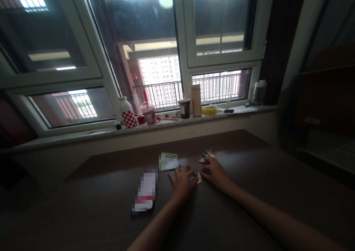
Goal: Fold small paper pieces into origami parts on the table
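A small piece of white and yellow printed paper (199, 178) is between my two hands, low over the brown table. My left hand (183, 181) pinches its left side with thumb and forefinger; the other fingers are spread on the tabletop. From the right, the thumb and forefinger of my right hand (216, 174) close at the paper's upper edge. Just beyond my right fingertips lies a little heap of folded, colourful paper pieces (206, 155), partly covered by that hand. Green and white paper packets (168, 162) lie beyond my left hand.
Left of my left hand, a long pixelated item with a dark edge (145, 192) lies on the table (111, 180). Along the windowsill stand a checkered bottle (127, 114), a pink drink cup (148, 113), a dark drink cup (184, 108), a tan cylinder (196, 101) and yellow tape (210, 110).
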Motion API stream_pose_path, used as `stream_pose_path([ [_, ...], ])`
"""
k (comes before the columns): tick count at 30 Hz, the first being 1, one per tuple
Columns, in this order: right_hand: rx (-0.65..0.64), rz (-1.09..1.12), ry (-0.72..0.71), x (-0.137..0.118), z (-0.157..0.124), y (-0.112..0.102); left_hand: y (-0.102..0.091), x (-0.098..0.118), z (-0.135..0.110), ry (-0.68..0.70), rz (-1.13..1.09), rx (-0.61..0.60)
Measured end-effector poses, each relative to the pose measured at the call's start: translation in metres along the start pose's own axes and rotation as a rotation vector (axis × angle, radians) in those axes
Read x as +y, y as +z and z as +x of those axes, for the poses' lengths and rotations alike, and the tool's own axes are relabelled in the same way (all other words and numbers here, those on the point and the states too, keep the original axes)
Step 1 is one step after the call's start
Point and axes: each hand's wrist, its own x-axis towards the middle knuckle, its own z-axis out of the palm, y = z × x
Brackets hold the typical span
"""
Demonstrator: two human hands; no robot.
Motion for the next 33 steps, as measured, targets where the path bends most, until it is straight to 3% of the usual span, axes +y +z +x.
stream_pose_path([
  [23,-0.132,0.061,0.027,0.003,-0.005,-0.004,-0.003,0.003,-0.001,-0.026,0.012,-0.015],
  [33,-0.061,0.131,-0.042,0.008,-0.015,0.001,-0.005,0.006,-0.002,-0.04,0.018,-0.026],
])
